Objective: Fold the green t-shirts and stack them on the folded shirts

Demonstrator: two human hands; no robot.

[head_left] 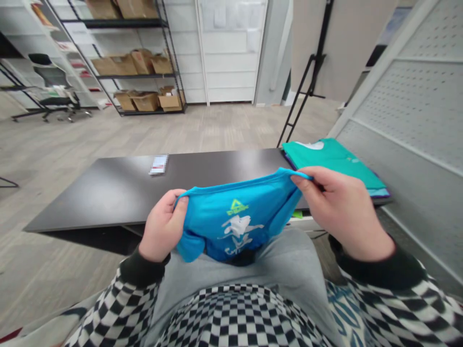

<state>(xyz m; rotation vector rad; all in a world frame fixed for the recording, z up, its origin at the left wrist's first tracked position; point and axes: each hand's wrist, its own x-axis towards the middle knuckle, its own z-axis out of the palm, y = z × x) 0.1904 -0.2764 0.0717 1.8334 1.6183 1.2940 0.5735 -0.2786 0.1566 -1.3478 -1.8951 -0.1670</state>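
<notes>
A bright blue T-shirt (213,212) with a yellow-green triangle logo and a white printed figure hangs stretched between my two hands, above my lap. My left hand (164,224) pinches its upper left edge between thumb and fingers. At the upper right edge, my right hand (336,207) grips the cloth the same way and pulls it to a point. The shirt's lower part drops between my legs, and its bottom end is hidden. Just beyond my right hand lies a stack of folded shirts with a green shirt (333,159) on top.
In front of me stands a dark table (97,193), with a small pale card-like item (158,165) near its far edge. A perforated white partition (408,111) borders the right side. Farther back are a shelf (133,75) with cardboard boxes and an office chair (54,86).
</notes>
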